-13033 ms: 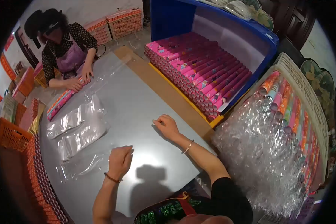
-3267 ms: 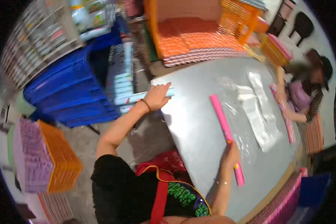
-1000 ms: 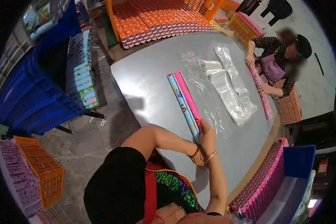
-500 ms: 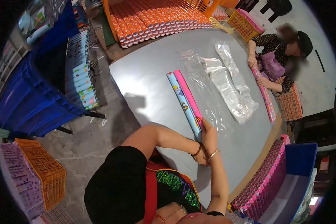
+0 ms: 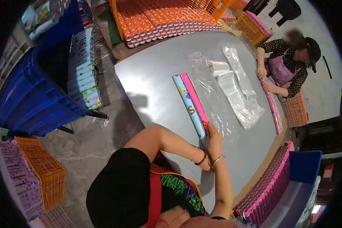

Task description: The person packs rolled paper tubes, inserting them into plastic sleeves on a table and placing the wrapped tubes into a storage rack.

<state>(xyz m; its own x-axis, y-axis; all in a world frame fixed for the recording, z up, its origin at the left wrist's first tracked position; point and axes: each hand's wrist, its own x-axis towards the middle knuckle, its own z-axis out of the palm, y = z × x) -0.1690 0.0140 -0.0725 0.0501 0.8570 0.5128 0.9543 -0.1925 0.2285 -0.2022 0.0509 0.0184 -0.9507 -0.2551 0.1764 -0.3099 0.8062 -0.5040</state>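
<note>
I am holding a light-blue roll point(image 5: 188, 104) and a pink roll point(image 5: 194, 98) side by side over the gray tabletop point(image 5: 144, 79), both slanting from far left to near right. The blue one is lying on the left, showing a gold S-shaped mark. Their near ends are hiding under my grip.

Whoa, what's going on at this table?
At the grey table, the right hand holds the near end of a pink roll, right beside a light blue roll. The left hand is close by, partly hidden behind the right one, so its grip isn't clear. Clear plastic pieces lie nearby. Across the table, another person's hands are on a patterned roll.
</note>
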